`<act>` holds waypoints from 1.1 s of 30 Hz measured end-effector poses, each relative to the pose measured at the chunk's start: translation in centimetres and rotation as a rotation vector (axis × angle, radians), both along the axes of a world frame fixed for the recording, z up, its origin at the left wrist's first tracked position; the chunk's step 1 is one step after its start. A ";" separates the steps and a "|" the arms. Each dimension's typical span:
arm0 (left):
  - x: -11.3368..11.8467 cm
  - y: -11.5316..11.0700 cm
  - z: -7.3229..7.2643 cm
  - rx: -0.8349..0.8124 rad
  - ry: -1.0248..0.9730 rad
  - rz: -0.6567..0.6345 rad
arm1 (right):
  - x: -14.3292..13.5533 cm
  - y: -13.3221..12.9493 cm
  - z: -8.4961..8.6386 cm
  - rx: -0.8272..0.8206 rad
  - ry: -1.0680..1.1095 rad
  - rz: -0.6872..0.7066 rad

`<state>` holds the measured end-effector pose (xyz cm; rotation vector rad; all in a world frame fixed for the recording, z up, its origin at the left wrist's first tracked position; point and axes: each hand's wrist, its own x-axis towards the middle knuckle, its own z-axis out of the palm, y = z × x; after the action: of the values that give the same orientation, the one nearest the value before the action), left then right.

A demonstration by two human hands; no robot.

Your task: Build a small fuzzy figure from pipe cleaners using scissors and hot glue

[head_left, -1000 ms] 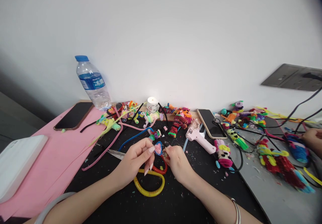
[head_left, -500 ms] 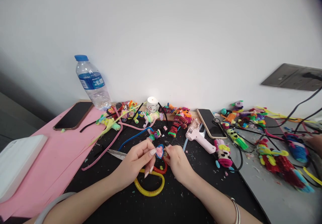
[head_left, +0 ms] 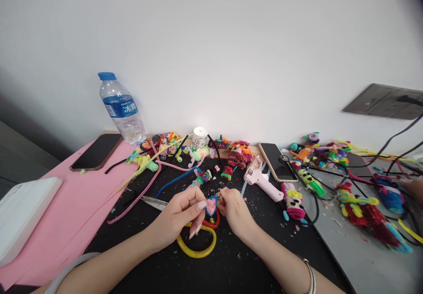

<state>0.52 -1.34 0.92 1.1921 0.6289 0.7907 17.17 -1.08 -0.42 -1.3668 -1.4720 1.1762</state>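
Lower centre, scissors point(head_left: 198, 254) lie beneath the hands, probably for easy reach. Above, the left hand point(head_left: 180, 212) pinches a pink-and-blue piece point(head_left: 211, 206), seemingly steadying it; the right hand point(head_left: 235, 210) curls alongside, its grip unclear. Beyond rests a glue gun point(head_left: 264, 183).

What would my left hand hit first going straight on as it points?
Past the small blue-edged pink piece it holds, your left hand would probably meet your right hand; depth is unclear.
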 end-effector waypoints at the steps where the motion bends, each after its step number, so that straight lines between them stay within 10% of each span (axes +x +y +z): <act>1: 0.0 0.0 0.0 -0.003 -0.003 -0.010 | 0.0 0.0 -0.1 -0.002 0.006 -0.011; 33: 0.4 0.3 -0.2 -0.138 -0.098 0.062 | 0.2 0.3 0.2 -0.020 0.189 0.041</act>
<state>0.93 -1.08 0.73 1.0064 0.6319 0.8390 17.41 -0.78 -0.18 -1.2078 -1.3620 1.3124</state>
